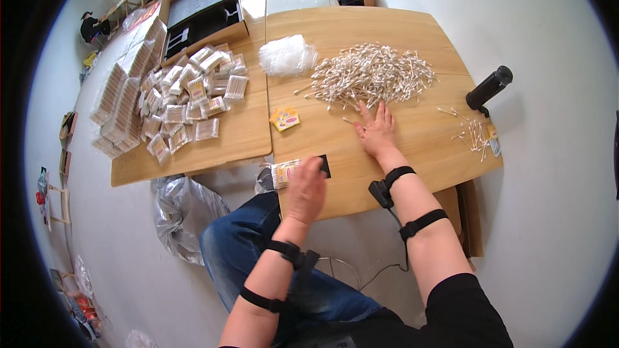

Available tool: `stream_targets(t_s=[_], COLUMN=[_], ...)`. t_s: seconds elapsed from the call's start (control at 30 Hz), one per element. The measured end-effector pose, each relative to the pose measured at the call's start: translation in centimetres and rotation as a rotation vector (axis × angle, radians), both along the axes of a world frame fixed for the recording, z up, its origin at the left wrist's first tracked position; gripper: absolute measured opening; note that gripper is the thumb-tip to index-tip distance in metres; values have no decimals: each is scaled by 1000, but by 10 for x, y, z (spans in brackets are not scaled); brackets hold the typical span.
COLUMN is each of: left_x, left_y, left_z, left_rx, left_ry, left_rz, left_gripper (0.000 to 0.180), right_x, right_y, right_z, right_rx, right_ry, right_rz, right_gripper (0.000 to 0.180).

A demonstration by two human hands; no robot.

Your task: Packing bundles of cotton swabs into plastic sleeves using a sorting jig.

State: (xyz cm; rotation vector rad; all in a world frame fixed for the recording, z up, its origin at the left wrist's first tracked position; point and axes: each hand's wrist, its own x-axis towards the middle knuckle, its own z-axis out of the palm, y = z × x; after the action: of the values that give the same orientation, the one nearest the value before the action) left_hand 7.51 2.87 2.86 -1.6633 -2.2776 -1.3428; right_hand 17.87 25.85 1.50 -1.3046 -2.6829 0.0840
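Fingers of your right hand (376, 130) lay flat, together, beside the cotton swabs (371, 75); your left hand (305, 190) clasped a swab packet (284, 173).

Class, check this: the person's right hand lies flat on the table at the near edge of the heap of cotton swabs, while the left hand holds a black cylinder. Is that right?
Not quite. The head view shows the left hand holding a small packet of cotton swabs, not the black cylinder, which stands untouched at the table's right edge. The right hand does lie flat by the heap of cotton swabs.
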Motion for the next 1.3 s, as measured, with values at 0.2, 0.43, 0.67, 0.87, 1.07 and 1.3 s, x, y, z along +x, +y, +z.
stream_targets(t_s=[0.2,0.43,0.67,0.87,1.07,1.3], left_x=[49,47,51,52,50,50], left_y=[37,42,44,43,42,43], left_z=[-23,-32,-32,-34,-35,-30], left_rx=[-148,-207,-276,-288,-249,-204], left_ry=[96,140,126,106,158,91], left_rz=[-64,49,60,64,73,95], left_gripper=[57,58,57,55,46,38], right_x=[12,73,71,42,38,62], right_y=[-11,-53,-60,-64,-56,-68], right_z=[-11,5,11,7,13,18], right_rx=[-25,-17,-86,-48,-199,-324], right_ry=[26,182,547,543,557,655], right_rz=[49,429,204,186,287,163], right_gripper=[62,54,48,29,16,14])
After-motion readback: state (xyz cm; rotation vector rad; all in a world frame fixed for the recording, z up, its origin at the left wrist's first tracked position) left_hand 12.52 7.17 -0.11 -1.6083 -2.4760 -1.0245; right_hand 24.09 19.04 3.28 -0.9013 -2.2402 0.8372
